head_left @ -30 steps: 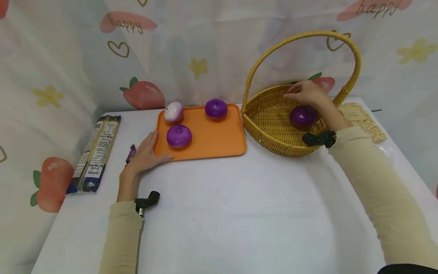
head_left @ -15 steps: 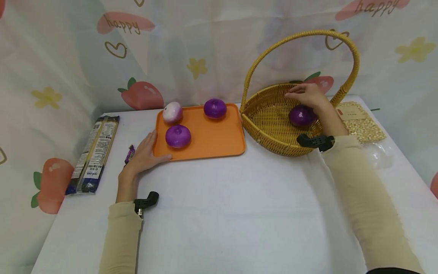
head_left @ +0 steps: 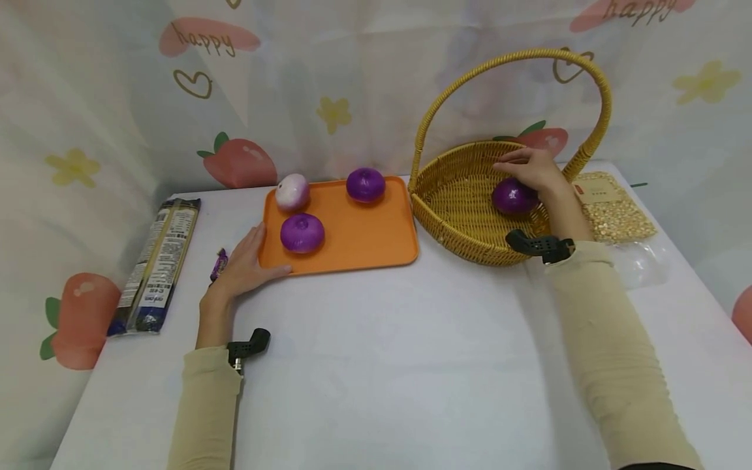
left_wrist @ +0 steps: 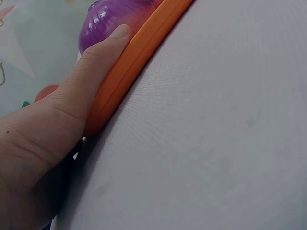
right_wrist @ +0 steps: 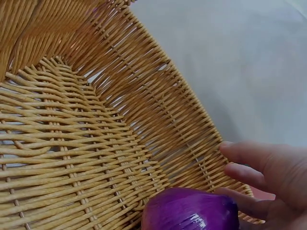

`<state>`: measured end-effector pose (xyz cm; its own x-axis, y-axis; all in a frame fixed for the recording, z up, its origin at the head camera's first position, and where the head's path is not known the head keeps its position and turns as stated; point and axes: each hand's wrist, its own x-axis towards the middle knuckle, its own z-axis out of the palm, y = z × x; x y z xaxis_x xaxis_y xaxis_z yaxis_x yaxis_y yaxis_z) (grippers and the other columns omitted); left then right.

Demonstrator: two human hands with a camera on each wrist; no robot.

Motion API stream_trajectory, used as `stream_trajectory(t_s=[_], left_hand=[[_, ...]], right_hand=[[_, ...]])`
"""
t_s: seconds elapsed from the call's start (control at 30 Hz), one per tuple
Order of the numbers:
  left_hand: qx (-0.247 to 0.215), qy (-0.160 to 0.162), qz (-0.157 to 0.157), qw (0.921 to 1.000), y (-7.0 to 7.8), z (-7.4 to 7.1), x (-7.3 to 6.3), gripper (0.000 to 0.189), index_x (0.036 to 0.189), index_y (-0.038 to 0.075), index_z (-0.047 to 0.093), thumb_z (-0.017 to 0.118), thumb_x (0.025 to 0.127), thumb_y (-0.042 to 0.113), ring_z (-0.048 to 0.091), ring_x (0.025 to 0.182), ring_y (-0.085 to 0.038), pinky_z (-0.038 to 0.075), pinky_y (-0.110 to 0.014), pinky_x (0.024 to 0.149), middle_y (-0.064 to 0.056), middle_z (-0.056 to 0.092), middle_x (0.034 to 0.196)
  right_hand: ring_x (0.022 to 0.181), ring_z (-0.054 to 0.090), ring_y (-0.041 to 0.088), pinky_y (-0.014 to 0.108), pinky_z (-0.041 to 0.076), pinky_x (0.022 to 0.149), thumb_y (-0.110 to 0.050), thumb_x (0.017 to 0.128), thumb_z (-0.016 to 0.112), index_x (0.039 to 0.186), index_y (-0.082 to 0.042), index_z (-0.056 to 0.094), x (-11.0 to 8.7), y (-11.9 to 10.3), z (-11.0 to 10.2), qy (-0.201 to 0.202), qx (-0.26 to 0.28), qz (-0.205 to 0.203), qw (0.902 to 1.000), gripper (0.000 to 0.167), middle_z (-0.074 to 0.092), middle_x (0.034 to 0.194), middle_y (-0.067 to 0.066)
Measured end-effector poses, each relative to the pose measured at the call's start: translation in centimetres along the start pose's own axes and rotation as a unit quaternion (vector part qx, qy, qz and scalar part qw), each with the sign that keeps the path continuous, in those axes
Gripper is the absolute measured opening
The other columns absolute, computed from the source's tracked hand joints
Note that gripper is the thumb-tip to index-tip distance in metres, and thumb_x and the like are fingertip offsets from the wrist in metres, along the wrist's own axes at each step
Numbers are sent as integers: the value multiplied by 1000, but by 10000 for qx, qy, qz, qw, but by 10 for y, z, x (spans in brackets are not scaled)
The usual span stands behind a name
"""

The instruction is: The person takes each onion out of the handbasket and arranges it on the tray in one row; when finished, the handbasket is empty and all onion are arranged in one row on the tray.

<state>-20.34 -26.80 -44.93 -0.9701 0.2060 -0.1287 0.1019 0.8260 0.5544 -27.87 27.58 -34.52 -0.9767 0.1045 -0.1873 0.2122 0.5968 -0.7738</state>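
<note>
Behind both hands, curtain (head_left: 352,85) print reads "happy" (head_left: 207,40).

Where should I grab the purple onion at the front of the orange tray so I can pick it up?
Grab the front purple onion around its fat round middle, coming straight down from above, thumb on one side and fingers on the other. It sits free on the orange tray with its top pointing up and room all round, so a wide grip probably won't slip. The left hand already rests on the tray's edge nearby.
</note>
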Motion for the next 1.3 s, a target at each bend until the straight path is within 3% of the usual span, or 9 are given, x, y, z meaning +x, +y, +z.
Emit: stream_trajectory(t_s=[0.13, 0.33, 0.4, 0.47, 0.53, 0.6, 0.97, 1.3], left_hand=[[-33, -3, -7, 10000, 1, 0, 0, 118, 157, 18, -2, 69, 75, 65, 6, 152, -36, 9, -62, 120, -10, 4, 165], [-51, -25, 5, 10000, 1, 1, -2, 117, 157, 18, -1, 69, 76, 64, 7, 151, -36, 9, -62, 120, -10, 4, 165], [-57, -39, -9, 10000, 1, 1, -2, 117, 157, 18, -1, 69, 76, 64, 7, 151, -36, 9, -62, 120, -10, 4, 165], [-56, -51, -38, 10000, 1, 1, -3, 118, 157, 18, -2, 69, 76, 65, 6, 152, -36, 9, -62, 120, -10, 4, 165], [-85, -57, -67, 9999, 1, 1, -3, 118, 157, 18, -2, 69, 75, 65, 6, 152, -36, 9, -62, 120, -10, 3, 165], [-97, -66, -95, 9999, 1, 1, -3, 118, 157, 19, -2, 69, 75, 65, 6, 152, -36, 9, -62, 120, -10, 3, 165], [-51, 26, 11, 10000, 1, -2, 0, 118, 157, 20, -3, 69, 75, 65, 7, 152, -36, 10, -61, 120, -9, 4, 166], [-81, -9, -59, 9999, 2, -1, 0, 118, 157, 19, -2, 70, 75, 64, 7, 152, -35, 10, -61, 120, -9, 4, 166]], right_hand=[[132, 43, 43, 57, 35, 112, -46, 90, 63, 134, -11, 55, 1, 2, 1, 15, 86, -15, 10000, 57, 53, 131, 11], [133, 44, 41, 55, 34, 114, -43, 89, 66, 134, -8, 56, 3, 10, 5, -5, 118, 92, 9999, 57, 61, 90, -17], [132, 46, 41, 55, 36, 113, -44, 89, 66, 134, -7, 56, 4, 12, 7, 10, 34, 111, 9999, 59, 67, 96, -11], [132, 45, 43, 57, 37, 111, -44, 89, 66, 137, -6, 54, 5, 13, 9, -50, -105, 106, 9999, 62, 67, 117, 5], [131, 45, 44, 58, 38, 110, -44, 89, 65, 139, -5, 51, 6, 13, 10, -166, -236, 125, 9995, 65, 56, 137, 18], [132, 43, 45, 59, 37, 110, -44, 90, 64, 142, -6, 47, 7, 14, 11, -351, -347, 145, 9987, 67, 45, 145, 26], [131, 41, 45, 61, 37, 108, -55, 88, 61, 144, -6, 45, 7, 11, 11, -825, -1425, -68, 9863, 76, 36, 148, 30], [130, 39, 48, 62, 38, 105, -53, 89, 61, 141, -7, 48, 9, 16, 13, -928, -1727, -255, 9803, 70, 34, 147, 33]])
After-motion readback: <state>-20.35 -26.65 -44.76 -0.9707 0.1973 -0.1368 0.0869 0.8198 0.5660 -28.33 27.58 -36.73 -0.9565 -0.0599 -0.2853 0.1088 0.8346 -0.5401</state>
